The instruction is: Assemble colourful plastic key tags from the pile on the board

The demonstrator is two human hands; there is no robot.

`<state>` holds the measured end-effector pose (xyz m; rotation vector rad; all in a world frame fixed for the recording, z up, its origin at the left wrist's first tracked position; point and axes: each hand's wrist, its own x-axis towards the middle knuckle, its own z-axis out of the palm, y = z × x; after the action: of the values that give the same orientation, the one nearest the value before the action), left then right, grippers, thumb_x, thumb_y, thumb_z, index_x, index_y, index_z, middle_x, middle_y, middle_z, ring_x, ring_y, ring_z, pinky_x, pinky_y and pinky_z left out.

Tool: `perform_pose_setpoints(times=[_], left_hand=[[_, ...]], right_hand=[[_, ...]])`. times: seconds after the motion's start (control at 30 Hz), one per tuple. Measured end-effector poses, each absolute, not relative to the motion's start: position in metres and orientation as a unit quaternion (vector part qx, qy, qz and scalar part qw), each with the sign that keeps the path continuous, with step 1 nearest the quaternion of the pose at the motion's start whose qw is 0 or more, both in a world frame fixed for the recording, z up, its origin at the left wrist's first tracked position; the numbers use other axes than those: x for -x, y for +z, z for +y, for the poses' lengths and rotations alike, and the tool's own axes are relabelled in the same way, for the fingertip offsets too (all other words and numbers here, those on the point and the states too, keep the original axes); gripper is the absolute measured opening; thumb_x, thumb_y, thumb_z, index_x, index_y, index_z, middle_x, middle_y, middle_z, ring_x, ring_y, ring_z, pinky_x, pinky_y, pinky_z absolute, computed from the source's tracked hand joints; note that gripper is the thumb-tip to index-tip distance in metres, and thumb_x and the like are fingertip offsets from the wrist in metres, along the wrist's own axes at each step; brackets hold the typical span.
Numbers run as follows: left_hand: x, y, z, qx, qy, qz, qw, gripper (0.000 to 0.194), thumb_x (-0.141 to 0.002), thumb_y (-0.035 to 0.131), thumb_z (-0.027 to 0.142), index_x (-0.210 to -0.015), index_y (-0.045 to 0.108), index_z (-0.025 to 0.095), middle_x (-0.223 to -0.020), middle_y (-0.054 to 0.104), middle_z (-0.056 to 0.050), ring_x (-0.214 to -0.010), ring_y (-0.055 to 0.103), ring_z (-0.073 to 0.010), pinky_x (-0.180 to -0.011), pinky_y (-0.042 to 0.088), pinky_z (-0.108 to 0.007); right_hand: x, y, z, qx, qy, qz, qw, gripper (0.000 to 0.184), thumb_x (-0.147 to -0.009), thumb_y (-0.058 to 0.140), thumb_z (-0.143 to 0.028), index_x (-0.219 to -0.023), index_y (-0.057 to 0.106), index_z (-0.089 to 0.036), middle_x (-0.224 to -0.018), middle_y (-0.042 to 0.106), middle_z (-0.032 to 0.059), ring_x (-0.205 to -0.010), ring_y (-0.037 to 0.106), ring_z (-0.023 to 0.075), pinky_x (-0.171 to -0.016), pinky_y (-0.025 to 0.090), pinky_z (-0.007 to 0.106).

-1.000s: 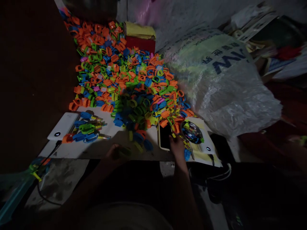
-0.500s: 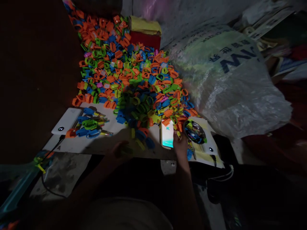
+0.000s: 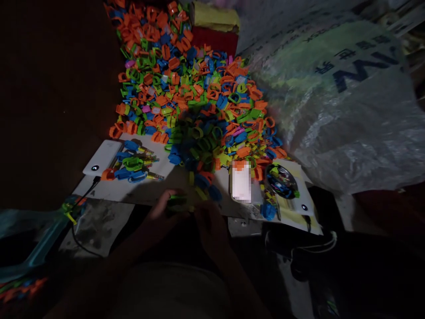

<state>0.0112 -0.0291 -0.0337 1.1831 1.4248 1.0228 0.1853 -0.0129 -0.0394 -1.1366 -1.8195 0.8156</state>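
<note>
Green plastic piece [image 3: 177, 203] pinched in left hand [image 3: 162, 213]; right hand [image 3: 212, 222] just beside, four o'clock, grip too dark to tell; colourful heap [image 3: 189, 91] twelve o'clock.

The lone head-worn camera looks forward and down from close above the counter [image 3: 162, 161], with the left hand [image 3: 164, 210] near seven o'clock, the right hand [image 3: 212, 223] at six, the heap of plastic pieces [image 3: 195, 88] toward twelve.

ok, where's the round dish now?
Head view, right of centre: the dish sits between the phone and the right-hand power bank, below the plastic bag.
</note>
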Motion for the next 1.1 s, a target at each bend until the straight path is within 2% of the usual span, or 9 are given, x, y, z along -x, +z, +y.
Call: perform_pose_setpoints(times=[0.23,0.5,0.8,0.93,1.1], left_hand=[[-0.013,-0.034,-0.033,-0.493,0.429,0.591,0.473,0.041,-0.077,0.070,0.031,-0.113,0.053,0.023,-0.116,0.061,-0.006,-0.107,0.057,-0.0213,-0.091,0.045,-0.033],[-0.014,-0.030,-0.034,-0.514,0.412,0.610,0.440,0.041,-0.076,0.070,0.031,-0.112,0.054,0.023,-0.111,0.062,-0.005,-0.101,0.058,-0.0204,-0.087,0.047,-0.030],[-0.018,-0.029,-0.039,-0.501,0.394,0.630,0.444,0.035,-0.077,0.067,0.037,-0.106,0.056,0.022,-0.102,0.063,-0.003,-0.094,0.059,-0.0197,-0.080,0.048,-0.029],[-0.018,-0.026,-0.042,-0.495,0.394,0.628,0.453,0.037,-0.077,0.067,0.037,-0.108,0.055,0.022,-0.100,0.063,-0.003,-0.091,0.060,-0.0194,-0.079,0.049,-0.029],[-0.017,-0.024,-0.043,-0.510,0.386,0.625,0.448,0.039,-0.075,0.069,0.034,-0.110,0.054,0.024,-0.100,0.064,-0.002,-0.091,0.061,-0.0191,-0.078,0.049,-0.028]], right_hand=[[-0.182,-0.044,-0.017,0.472,0.344,-0.692,0.424,0.007,-0.091,0.051,-0.022,-0.094,0.056,-0.022,-0.082,0.063,0.0011,-0.073,0.060,0.0143,-0.064,0.048,0.025],[-0.182,-0.047,-0.021,0.457,0.310,-0.715,0.430,0.007,-0.093,0.048,-0.021,-0.095,0.055,-0.023,-0.087,0.061,0.0026,-0.080,0.058,0.0157,-0.071,0.048,0.027],[-0.180,-0.025,-0.026,0.462,0.203,-0.799,0.326,0.015,-0.094,0.040,-0.016,-0.085,0.052,-0.021,-0.079,0.058,0.0039,-0.074,0.053,0.0181,-0.067,0.041,0.029],[-0.183,-0.017,-0.029,0.454,0.196,-0.814,0.306,0.017,-0.095,0.039,-0.015,-0.084,0.051,-0.021,-0.077,0.057,0.0039,-0.072,0.052,0.0185,-0.066,0.040,0.029],[-0.187,-0.018,-0.026,0.421,0.157,-0.849,0.277,0.008,-0.092,0.046,-0.018,-0.090,0.054,-0.021,-0.082,0.061,0.0047,-0.076,0.055,0.0196,-0.068,0.039,0.030]])
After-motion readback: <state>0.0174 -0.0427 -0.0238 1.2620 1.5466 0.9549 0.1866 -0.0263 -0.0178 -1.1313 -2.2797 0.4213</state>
